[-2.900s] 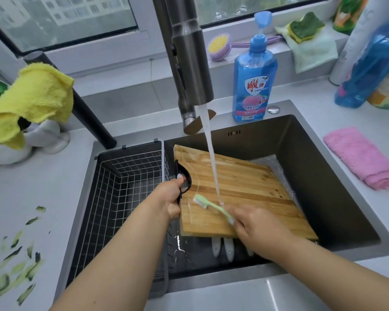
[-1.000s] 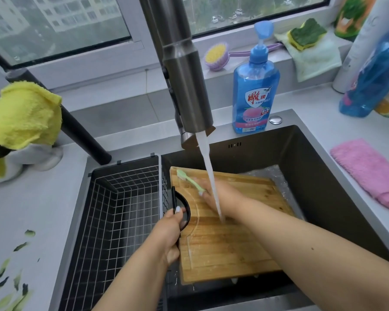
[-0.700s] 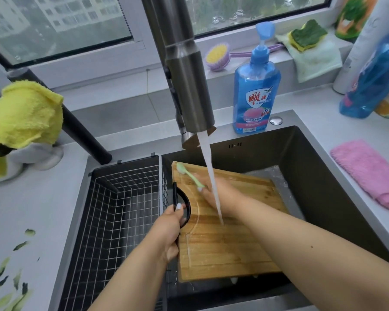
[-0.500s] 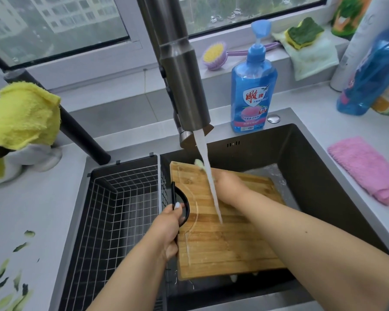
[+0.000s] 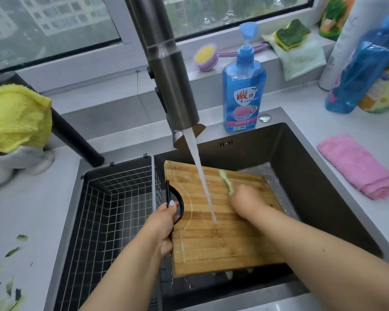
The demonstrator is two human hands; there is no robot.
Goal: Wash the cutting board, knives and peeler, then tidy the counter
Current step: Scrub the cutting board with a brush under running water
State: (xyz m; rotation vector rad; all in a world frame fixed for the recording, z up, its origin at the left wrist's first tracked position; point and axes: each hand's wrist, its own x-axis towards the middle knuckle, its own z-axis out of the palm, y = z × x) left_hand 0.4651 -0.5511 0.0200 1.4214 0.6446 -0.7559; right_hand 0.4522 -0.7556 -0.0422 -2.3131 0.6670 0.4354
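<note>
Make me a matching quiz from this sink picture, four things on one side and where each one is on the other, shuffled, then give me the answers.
Things:
1. cutting board
2. pink cloth
3. yellow cloth
4. green toothbrush

Places:
A. on the counter right of the sink
B. in the right hand, bristles on the board's far edge
C. draped over something at the left, by the black tap
D. in the sink under running water, left hand on its black handle

Pairs: 1-D, 2-A, 3-C, 4-B
</note>
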